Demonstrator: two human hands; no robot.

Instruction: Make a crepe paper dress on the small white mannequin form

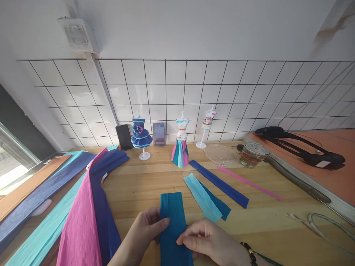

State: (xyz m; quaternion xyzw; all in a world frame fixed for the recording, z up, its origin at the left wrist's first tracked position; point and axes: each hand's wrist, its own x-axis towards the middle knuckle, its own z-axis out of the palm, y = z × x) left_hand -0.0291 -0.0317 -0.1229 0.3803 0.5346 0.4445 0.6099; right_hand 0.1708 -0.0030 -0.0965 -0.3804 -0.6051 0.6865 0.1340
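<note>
My left hand (145,229) and my right hand (206,240) both pinch a teal strip of crepe paper (172,214) that lies flat near the wooden table's front edge (271,221). The left thumb rests on its left edge, the right fingers on its right edge. Just beyond it lie a light blue strip over a teal one (205,197), a dark blue strip (219,178) and a thin pink strip (249,183).
Long sheets of pink (83,218), dark blue and turquoise crepe paper fan out at the left. Three small mannequins in paper dresses (180,142), two phones, a clear plastic lid (221,155) and a glass jar (253,154) stand at the back. An orange board (337,177) lies at the right.
</note>
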